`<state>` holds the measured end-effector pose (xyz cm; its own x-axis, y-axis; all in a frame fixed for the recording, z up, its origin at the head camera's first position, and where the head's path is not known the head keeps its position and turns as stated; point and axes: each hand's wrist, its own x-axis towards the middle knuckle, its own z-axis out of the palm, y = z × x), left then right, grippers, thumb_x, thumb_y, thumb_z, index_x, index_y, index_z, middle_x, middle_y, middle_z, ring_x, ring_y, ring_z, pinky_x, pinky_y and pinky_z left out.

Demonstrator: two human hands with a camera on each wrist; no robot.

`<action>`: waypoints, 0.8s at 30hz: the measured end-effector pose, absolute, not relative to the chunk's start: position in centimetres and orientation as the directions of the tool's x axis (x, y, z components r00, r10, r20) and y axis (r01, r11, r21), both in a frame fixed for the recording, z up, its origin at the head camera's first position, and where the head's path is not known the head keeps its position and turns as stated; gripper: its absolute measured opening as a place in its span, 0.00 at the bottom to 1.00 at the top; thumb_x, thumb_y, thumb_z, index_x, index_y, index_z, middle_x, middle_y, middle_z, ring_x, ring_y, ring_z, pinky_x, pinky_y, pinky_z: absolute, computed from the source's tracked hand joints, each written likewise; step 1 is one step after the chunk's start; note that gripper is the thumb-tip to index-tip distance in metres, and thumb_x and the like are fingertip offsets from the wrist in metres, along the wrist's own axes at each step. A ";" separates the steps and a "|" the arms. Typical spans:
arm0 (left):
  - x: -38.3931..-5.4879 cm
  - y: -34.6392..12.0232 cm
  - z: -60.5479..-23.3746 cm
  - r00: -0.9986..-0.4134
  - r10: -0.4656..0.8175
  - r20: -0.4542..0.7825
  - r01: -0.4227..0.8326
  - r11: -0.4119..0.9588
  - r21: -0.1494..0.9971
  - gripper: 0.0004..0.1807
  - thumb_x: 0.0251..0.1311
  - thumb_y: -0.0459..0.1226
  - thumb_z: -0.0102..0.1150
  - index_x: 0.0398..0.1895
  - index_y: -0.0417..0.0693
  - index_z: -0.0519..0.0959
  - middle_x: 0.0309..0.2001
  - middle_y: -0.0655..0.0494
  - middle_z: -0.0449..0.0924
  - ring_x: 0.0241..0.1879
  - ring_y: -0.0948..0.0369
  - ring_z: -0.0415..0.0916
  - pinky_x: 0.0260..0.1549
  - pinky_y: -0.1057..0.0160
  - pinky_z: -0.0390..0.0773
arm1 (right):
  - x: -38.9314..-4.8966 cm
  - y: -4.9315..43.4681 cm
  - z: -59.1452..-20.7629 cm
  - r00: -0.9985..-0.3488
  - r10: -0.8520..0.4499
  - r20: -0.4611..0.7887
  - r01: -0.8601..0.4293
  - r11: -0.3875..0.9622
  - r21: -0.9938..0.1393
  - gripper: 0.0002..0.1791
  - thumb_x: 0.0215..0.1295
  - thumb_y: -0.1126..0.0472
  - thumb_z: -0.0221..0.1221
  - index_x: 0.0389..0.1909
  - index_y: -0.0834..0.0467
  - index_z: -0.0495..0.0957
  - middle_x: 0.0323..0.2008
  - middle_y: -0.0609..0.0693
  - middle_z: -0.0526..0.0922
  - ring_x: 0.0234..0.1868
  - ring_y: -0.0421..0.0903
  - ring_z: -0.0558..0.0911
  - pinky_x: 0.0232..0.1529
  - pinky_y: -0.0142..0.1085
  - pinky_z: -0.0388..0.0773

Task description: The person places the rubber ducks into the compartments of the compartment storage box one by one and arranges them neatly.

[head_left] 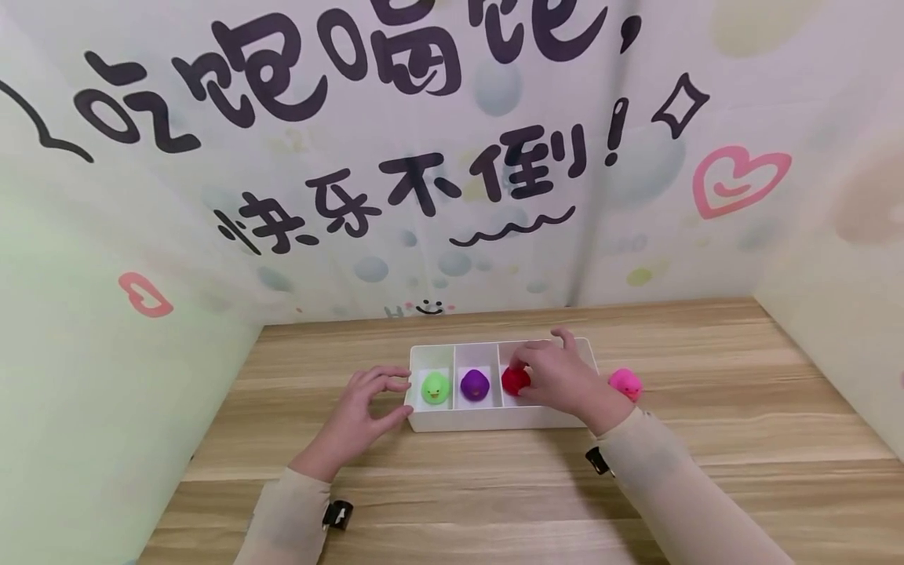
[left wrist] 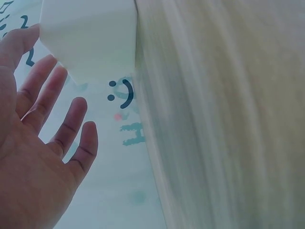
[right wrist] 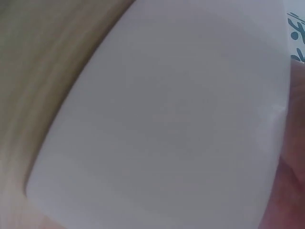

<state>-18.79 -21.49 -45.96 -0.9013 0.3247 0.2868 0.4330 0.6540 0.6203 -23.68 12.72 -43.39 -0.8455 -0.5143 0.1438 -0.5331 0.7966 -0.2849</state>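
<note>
A white divided box lies lengthwise on the table. In its leftmost compartment is a green toy duck, and a purple toy duck sits in the one beside it. My right hand reaches over the box and pinches a red toy duck in the third compartment; the hand covers the right part of the box. At the left end, my left hand touches the box with spread, loosely bent fingers. The left wrist view shows those fingertips by the box's end wall. The box's side fills most of the right wrist view.
On the table, just right of the box, stands a pink toy duck, close to my right wrist. The wood-grain table extends around the box. A printed white backdrop rises behind it, with pale walls on both sides.
</note>
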 end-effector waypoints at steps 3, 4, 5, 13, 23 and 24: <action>-18.8 -21.6 -46.0 -0.903 0.322 0.285 0.430 0.656 0.620 0.16 0.60 0.38 0.74 0.51 0.49 0.84 0.64 0.61 0.80 0.59 0.55 0.71 0.58 0.47 0.73 | -23.5 12.8 -43.4 -0.839 -0.514 0.178 -0.544 0.789 -0.286 0.16 0.53 0.57 0.78 0.41 0.53 0.86 0.42 0.48 0.87 0.49 0.49 0.83 0.69 0.68 0.55; -18.8 -21.6 -46.0 -0.903 0.322 0.284 0.429 0.657 0.621 0.16 0.60 0.38 0.74 0.51 0.49 0.84 0.64 0.61 0.80 0.59 0.55 0.71 0.57 0.48 0.73 | -23.3 12.9 -43.4 -0.835 -0.514 0.198 -0.551 0.784 -0.286 0.16 0.53 0.57 0.78 0.41 0.54 0.86 0.42 0.48 0.88 0.51 0.49 0.83 0.69 0.68 0.55; -18.8 -21.6 -46.1 -0.903 0.321 0.285 0.429 0.656 0.621 0.16 0.60 0.38 0.74 0.50 0.49 0.84 0.64 0.61 0.80 0.59 0.55 0.71 0.57 0.48 0.73 | -23.2 13.0 -43.3 -0.829 -0.514 0.221 -0.559 0.779 -0.284 0.15 0.53 0.57 0.78 0.41 0.54 0.87 0.43 0.48 0.88 0.52 0.49 0.83 0.69 0.67 0.55; -18.8 -21.6 -46.1 -0.898 0.330 0.291 0.439 0.657 0.613 0.16 0.60 0.38 0.74 0.50 0.49 0.84 0.63 0.61 0.80 0.59 0.55 0.71 0.57 0.47 0.73 | -22.0 14.4 -43.1 -0.750 -0.525 0.403 -0.642 0.724 -0.253 0.12 0.55 0.62 0.76 0.41 0.54 0.86 0.42 0.46 0.87 0.52 0.49 0.82 0.67 0.65 0.58; -18.8 -21.6 -46.1 -0.901 0.327 0.286 0.434 0.655 0.618 0.16 0.60 0.38 0.74 0.51 0.49 0.84 0.64 0.61 0.79 0.60 0.55 0.71 0.58 0.46 0.73 | -21.0 17.2 -44.1 -0.662 -0.491 0.567 -0.687 0.700 -0.196 0.15 0.50 0.67 0.75 0.40 0.55 0.86 0.41 0.47 0.86 0.50 0.49 0.83 0.62 0.60 0.60; -18.8 -21.6 -46.1 -0.901 0.326 0.285 0.433 0.655 0.619 0.16 0.60 0.38 0.74 0.51 0.50 0.84 0.64 0.61 0.79 0.60 0.55 0.71 0.58 0.46 0.73 | -21.0 17.5 -44.2 -0.654 -0.486 0.579 -0.689 0.699 -0.192 0.15 0.50 0.67 0.75 0.40 0.55 0.86 0.41 0.47 0.86 0.49 0.49 0.83 0.61 0.60 0.60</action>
<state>-18.84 -21.57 -46.14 -0.9012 0.3261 0.2855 0.4332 0.6550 0.6191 -21.01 17.50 -44.15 -0.6545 -0.4865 0.5788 -0.6890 0.6989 -0.1917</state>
